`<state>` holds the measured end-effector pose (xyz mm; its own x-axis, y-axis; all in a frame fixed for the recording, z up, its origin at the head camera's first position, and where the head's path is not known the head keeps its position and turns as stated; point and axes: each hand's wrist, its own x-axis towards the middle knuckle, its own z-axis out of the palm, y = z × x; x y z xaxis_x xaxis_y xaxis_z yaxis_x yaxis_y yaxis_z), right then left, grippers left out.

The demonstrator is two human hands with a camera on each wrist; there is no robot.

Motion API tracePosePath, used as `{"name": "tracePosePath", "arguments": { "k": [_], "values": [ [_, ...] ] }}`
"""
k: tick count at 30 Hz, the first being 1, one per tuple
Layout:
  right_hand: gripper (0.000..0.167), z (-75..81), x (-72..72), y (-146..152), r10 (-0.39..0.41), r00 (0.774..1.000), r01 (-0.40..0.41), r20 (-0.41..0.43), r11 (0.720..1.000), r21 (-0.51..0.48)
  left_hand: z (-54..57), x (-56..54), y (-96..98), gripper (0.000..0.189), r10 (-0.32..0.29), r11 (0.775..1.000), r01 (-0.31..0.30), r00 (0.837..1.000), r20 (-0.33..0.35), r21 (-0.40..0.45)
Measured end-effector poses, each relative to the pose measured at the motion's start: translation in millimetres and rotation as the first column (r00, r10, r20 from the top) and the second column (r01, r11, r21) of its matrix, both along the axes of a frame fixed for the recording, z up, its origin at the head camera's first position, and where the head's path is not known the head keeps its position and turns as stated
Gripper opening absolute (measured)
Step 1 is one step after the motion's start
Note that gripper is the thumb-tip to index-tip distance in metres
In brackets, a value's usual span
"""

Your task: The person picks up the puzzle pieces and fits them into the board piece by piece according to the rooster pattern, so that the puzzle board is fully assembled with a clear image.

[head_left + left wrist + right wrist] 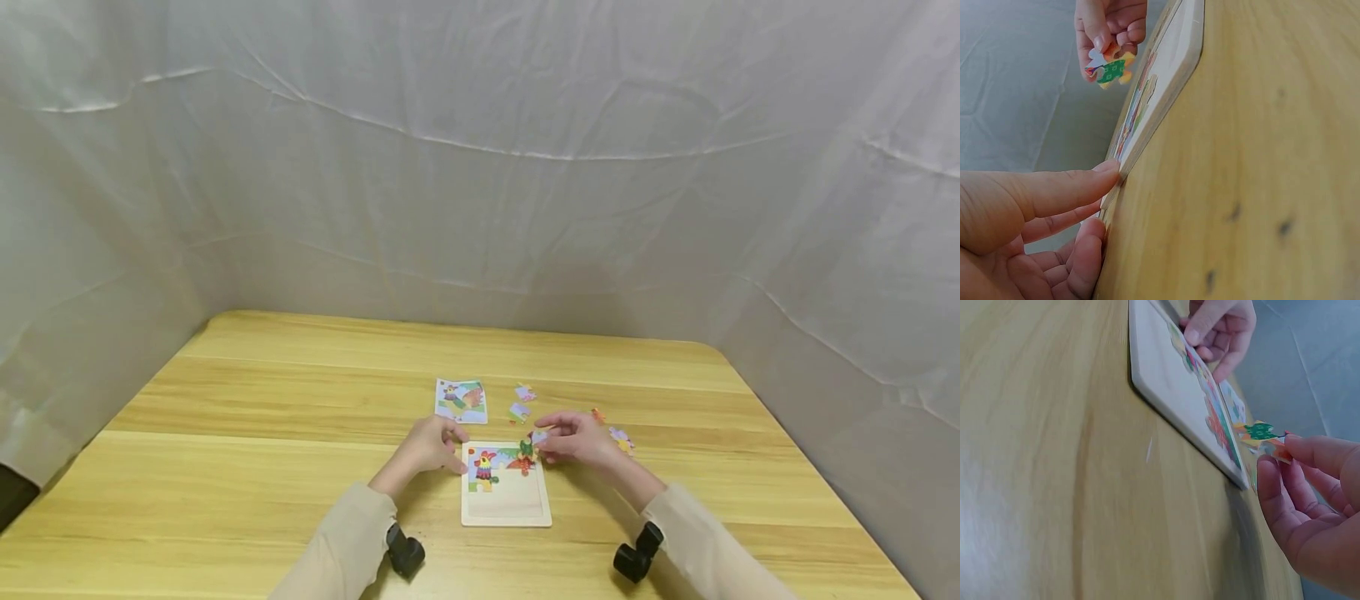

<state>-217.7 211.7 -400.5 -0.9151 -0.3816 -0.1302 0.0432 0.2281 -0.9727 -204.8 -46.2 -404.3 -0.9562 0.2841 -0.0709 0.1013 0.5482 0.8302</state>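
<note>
A: Seeing a puzzle piece (1259, 430), up in the right hand (576, 437). Pointing which way?

B: Juts from the fingertips, green end toward the middle of the puzzle tray (513, 504). Raised clear of the tray, by its far right corner. Seen too slantwise to settle on a long axis.

A: Gripped how?

B: Pinched at one edge between thumb and bent fingers, closed right down on it.

A: And with the left hand (431, 443)?

B: Gripping the tray's far left corner, with thumb against the side rim, forefinger by the far edge and the rest curled.

A: Looking like what, up close?

B: Patterned green, with yellow knobs, a pale lilac part and a fleck of red. Cannot tell whether single or two overlapped. Inside the tray, bare pale wood on the near side; fitted pieces (484, 465) with a bright bird at far left.

A: And around the tray?

B: Set out on a yellow, wood-grained table (262, 483). Beyond the tray's left side, a picture card (461, 402); beyond its right side and farther off to the right, loose pieces (519, 410). Well behind the tray and to both sides, creased greyish sheeting (480, 192).
</note>
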Motion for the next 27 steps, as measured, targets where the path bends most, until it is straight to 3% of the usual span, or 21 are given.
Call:
{"name": "tracePosePath", "arguments": {
  "k": [14,27],
  "values": [
    [0.026,-3.6,9.6,-25,0.066,0.998,-0.065,0.005,0.998,-0.011,-0.8,-0.3,-0.2,0.033,0.001,1.000,-0.001,1.000,0.004,0.011],
    [0.016,-6.4,14.1,-41,0.132,0.986,-0.125,-0.100,0.989,0.074,-1.9,-0.6,-0.1,0.034,0.008,1.000,-0.008,1.000,0.009,0.017]
  ]
}}
